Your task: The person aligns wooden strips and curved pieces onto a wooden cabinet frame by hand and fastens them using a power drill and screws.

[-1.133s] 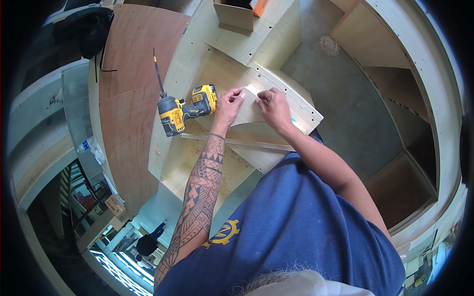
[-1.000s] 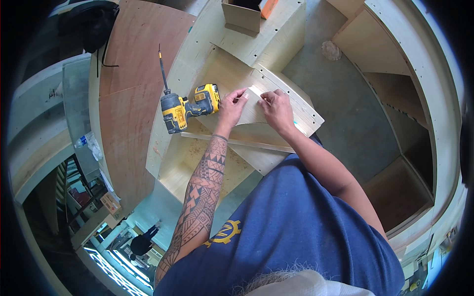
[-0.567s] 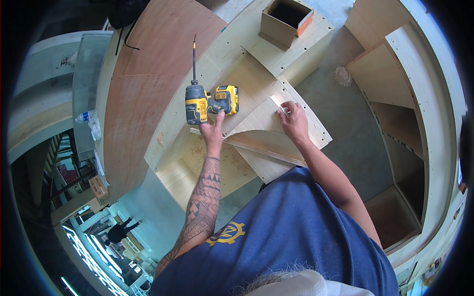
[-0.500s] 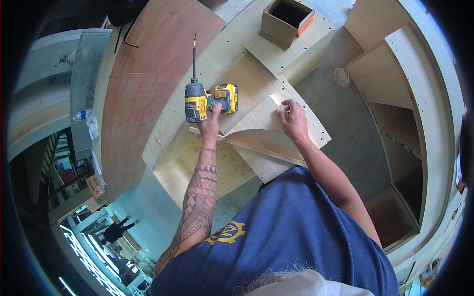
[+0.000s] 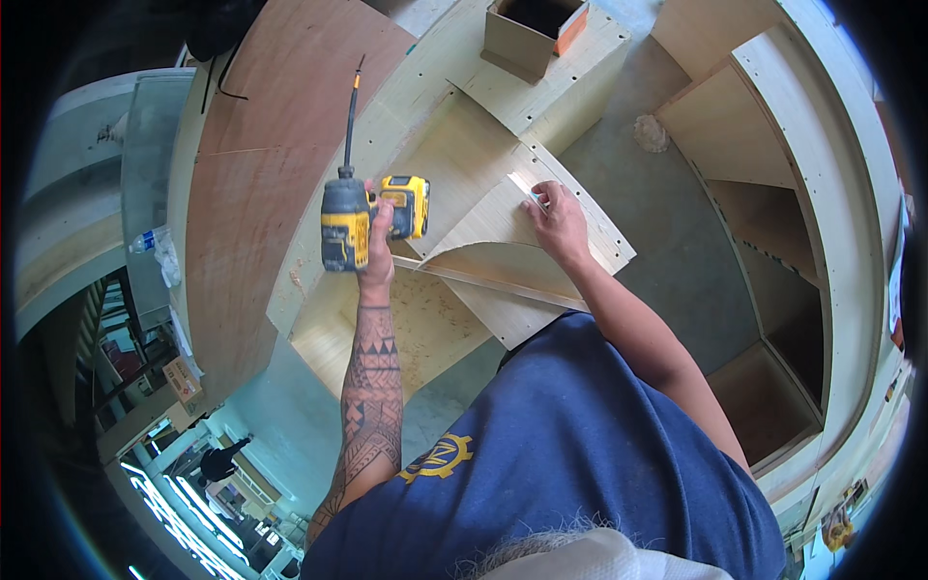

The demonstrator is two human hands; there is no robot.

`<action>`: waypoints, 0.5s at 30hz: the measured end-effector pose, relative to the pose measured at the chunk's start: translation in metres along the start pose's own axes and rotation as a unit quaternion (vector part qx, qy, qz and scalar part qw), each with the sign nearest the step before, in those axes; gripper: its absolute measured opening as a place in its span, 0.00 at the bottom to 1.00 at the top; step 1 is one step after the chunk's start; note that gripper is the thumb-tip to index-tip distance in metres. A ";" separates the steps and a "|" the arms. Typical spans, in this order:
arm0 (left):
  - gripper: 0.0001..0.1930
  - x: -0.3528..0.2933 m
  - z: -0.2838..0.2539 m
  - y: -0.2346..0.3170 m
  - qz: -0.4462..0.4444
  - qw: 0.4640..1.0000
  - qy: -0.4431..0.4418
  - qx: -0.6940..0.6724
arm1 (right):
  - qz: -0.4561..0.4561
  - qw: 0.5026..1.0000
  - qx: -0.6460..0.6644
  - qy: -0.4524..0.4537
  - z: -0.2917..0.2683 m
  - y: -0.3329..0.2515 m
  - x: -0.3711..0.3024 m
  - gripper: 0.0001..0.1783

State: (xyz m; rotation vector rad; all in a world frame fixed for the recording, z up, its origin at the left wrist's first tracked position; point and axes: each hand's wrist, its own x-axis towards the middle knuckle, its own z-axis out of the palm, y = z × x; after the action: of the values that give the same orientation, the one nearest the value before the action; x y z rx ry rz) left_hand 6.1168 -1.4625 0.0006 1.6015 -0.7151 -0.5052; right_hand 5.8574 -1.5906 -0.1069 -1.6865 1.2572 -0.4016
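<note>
My left hand [image 5: 378,253] grips the handle of a yellow and black cordless drill driver [image 5: 344,227]. Its long bit [image 5: 351,121] points toward the far side, with a yellow band near the tip. On the right, my right hand [image 5: 563,224] is closed in a pinch at the edge of a curved plywood piece [image 5: 480,225]. A small pale-blue sliver [image 5: 538,199] shows between its fingers, too small to name. The curved piece rests over an open plywood box frame [image 5: 411,314], and a thin wooden strip [image 5: 493,288] runs along its near side.
A cardboard box [image 5: 519,50] stands on the far plywood top. Curved shelving [image 5: 739,135] wraps around the right side. Large reddish plywood sheets [image 5: 256,184] lie to the left, beside a plastic bottle [image 5: 145,241]. Another person [image 5: 222,460] is in the background at lower left.
My left hand and the drill driver have shifted left and slightly nearer, turning a little. My right hand stays at the curved piece's edge. The whole view has shifted slightly.
</note>
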 end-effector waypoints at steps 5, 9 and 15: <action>0.23 -0.064 -0.030 0.036 -0.093 0.995 -0.040 0.009 | -0.001 1.000 -0.003 -0.005 0.001 0.002 -0.001 0.19; 0.27 -0.123 -0.050 0.045 -0.148 0.984 -0.084 0.058 | 0.002 1.000 0.007 -0.010 0.001 -0.003 0.000 0.19; 0.26 -0.172 -0.040 0.034 -0.259 0.946 -0.129 0.144 | 0.001 1.000 0.005 -0.003 0.000 -0.004 0.000 0.18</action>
State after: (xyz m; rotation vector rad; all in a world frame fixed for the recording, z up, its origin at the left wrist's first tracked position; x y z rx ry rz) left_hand 6.0158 -1.3159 0.0274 2.0339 -0.5710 -1.0475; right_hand 5.8596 -1.5902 -0.1040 -1.6761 1.2499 -0.4001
